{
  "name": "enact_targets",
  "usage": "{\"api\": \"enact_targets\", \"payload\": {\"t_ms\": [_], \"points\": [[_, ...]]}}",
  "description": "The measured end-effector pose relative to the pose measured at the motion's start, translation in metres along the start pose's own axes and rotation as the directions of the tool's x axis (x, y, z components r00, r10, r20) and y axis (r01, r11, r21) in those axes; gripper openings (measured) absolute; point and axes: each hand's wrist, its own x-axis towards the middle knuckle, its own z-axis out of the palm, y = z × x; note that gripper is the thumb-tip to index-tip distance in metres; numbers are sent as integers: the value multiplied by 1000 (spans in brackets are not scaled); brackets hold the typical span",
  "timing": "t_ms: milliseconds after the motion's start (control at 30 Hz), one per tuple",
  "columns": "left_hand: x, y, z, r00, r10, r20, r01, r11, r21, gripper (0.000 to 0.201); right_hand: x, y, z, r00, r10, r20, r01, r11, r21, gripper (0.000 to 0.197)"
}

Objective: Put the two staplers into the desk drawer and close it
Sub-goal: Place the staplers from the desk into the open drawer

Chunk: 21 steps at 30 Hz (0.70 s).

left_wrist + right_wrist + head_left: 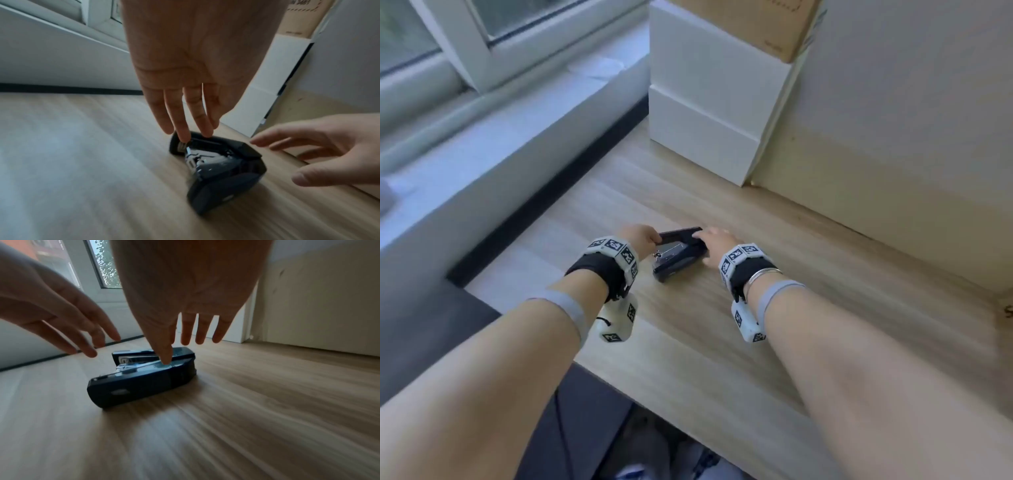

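Observation:
A dark stapler lies on its side on the wooden desk, its two halves spread in a V with metal showing between them. Only this one stapler shows, and no desk drawer is in view. My left hand reaches its left end with straight fingers, whose fingertips touch the black half. My right hand is spread over the right end, fingers straight. Its thumb lies against the stapler in the right wrist view but seems apart in the left wrist view.
A white box-like unit stands at the back of the desk with a cardboard box on top. A pale wall panel runs along the right. A window sill lies to the left; the desk's front edge is near my forearms.

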Motion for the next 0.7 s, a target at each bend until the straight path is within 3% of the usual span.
{"api": "enact_targets", "payload": {"t_ms": [233,367,500,700], "points": [[8,-43,13,994,-110,25,113,987,-114,36,33,-17,16,995,5,104,14,983,-183,101],[12,-51,19,987,-143,76,151,981,-120,27,43,-23,16,998,-2,66,15,980,-199,96],[13,-48,23,968,-208,137,223,969,-105,36,38,-21,16,1000,-14,-1,13,989,-150,78],[8,-30,26,960,-206,188,266,878,-398,52,19,-26,23,985,174,14,-174,972,156,86]]}}
